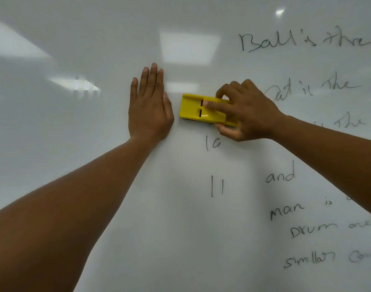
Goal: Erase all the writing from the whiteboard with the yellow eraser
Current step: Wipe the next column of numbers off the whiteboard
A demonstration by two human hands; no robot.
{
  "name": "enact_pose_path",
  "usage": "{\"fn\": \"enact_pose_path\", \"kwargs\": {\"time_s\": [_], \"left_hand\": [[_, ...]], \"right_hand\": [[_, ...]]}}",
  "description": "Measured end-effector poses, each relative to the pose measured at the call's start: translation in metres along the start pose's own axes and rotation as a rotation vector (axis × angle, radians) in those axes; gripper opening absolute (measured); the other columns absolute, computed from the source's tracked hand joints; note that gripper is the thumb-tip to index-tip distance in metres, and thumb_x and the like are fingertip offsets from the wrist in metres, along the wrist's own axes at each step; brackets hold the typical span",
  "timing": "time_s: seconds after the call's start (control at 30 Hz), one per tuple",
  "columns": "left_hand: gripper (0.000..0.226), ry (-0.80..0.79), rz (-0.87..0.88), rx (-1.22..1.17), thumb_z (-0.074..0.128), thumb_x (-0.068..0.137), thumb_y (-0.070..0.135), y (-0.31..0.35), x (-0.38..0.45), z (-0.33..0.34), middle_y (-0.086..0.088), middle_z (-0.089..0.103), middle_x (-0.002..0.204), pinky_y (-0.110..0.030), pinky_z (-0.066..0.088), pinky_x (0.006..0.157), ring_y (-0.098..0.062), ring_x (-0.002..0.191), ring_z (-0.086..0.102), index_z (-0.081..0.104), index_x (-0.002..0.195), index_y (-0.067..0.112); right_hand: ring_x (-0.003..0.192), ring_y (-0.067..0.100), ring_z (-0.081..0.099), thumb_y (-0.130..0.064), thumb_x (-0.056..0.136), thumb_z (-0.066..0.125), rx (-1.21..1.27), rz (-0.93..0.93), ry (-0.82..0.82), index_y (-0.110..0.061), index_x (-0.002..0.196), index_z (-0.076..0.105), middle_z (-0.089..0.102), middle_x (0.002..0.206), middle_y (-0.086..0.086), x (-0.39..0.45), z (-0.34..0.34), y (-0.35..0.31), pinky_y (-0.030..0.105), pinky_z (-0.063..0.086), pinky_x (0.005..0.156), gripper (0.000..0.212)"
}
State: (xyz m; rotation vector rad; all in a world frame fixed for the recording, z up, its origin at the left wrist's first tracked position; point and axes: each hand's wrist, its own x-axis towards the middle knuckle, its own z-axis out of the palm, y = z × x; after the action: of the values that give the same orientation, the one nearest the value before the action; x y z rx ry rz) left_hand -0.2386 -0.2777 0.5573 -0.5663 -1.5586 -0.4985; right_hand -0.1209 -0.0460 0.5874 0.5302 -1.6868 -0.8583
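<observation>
Head view only: yellow eraser (201, 109) lies flat against the whiteboard (96, 49), long axis roughly horizontal, just right of centre. Right hand (245, 112) grips it at its right end, thumb under the lower edge, curled fingers over the top edge and forefinger laid along the face. Left hand (150, 106) presses flat on bare board just beside the eraser's left end, fingers straight, holding nothing. Judged light, rigid, with a smooth plastic shell liable to slip, the eraser is best held across its long edges, as it is. Handwriting (285, 178) remains above, right of and below the eraser; the board's left portion carries none, so the task appears partly done. No containers are in view.
</observation>
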Motion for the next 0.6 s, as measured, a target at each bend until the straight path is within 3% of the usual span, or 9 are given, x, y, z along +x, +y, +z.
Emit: {"fn": "enact_pose_path", "kwargs": {"time_s": [0.07, 0.23, 0.3, 0.47, 0.53, 0.6], "left_hand": [[0.057, -0.001, 0.002, 0.005, 0.025, 0.105, 0.022, 0.000, -0.001, 0.000, -0.006, 0.014, 0.168, -0.039, 0.003, 0.127, -0.020, 0.156, 0.008, 0.018, 0.160, 0.009], [0.057, -0.006, -0.008, 0.011, 0.024, 0.105, 0.023, 0.000, -0.001, 0.001, -0.006, 0.013, 0.168, -0.039, 0.002, 0.127, -0.019, 0.156, 0.007, 0.017, 0.160, 0.009], [0.057, -0.005, -0.004, 0.013, 0.024, 0.105, 0.023, 0.000, -0.001, 0.001, -0.006, 0.013, 0.168, -0.040, 0.002, 0.127, -0.019, 0.156, 0.008, 0.017, 0.160, 0.009], [0.057, 0.006, -0.002, 0.001, 0.027, 0.105, 0.021, -0.001, -0.003, 0.001, -0.006, 0.016, 0.168, -0.040, 0.004, 0.127, -0.020, 0.156, 0.010, 0.019, 0.160, 0.008], [0.057, 0.006, -0.005, -0.001, 0.027, 0.105, 0.021, 0.000, -0.003, 0.001, -0.006, 0.016, 0.168, -0.039, 0.003, 0.127, -0.020, 0.156, 0.010, 0.020, 0.160, 0.009], [0.057, 0.003, -0.003, 0.001, 0.026, 0.105, 0.021, 0.000, -0.002, 0.000, -0.006, 0.015, 0.168, -0.039, 0.003, 0.127, -0.020, 0.156, 0.008, 0.019, 0.160, 0.009]], "right_hand": [[0.093, 0.031, 0.050, -0.049, 0.087, 0.052, -0.007, 0.100, 0.036, -0.021, 0.135, 0.052, 0.055, 0.111, 0.014, 0.002, 0.001, 0.001, 0.038, 0.036, 0.073, 0.055], [0.096, 0.033, 0.050, -0.048, 0.086, 0.055, 0.052, 0.560, 0.116, -0.021, 0.138, 0.048, 0.052, 0.113, 0.016, 0.009, 0.003, 0.001, 0.038, 0.037, 0.074, 0.060], [0.094, 0.034, 0.051, -0.049, 0.085, 0.055, 0.040, 0.506, 0.109, -0.020, 0.137, 0.049, 0.053, 0.111, 0.017, 0.007, 0.004, -0.004, 0.038, 0.035, 0.073, 0.060], [0.091, 0.029, 0.052, -0.048, 0.086, 0.055, -0.013, 0.077, 0.071, -0.019, 0.132, 0.056, 0.057, 0.108, 0.014, -0.008, 0.007, -0.019, 0.039, 0.035, 0.077, 0.054], [0.090, 0.028, 0.053, -0.048, 0.086, 0.054, -0.024, 0.090, 0.084, -0.020, 0.131, 0.057, 0.058, 0.108, 0.012, -0.009, 0.007, -0.017, 0.040, 0.035, 0.077, 0.053], [0.090, 0.030, 0.053, -0.048, 0.085, 0.054, -0.038, 0.219, 0.099, -0.021, 0.132, 0.055, 0.057, 0.108, 0.013, -0.006, 0.005, -0.012, 0.040, 0.035, 0.076, 0.054]]}}
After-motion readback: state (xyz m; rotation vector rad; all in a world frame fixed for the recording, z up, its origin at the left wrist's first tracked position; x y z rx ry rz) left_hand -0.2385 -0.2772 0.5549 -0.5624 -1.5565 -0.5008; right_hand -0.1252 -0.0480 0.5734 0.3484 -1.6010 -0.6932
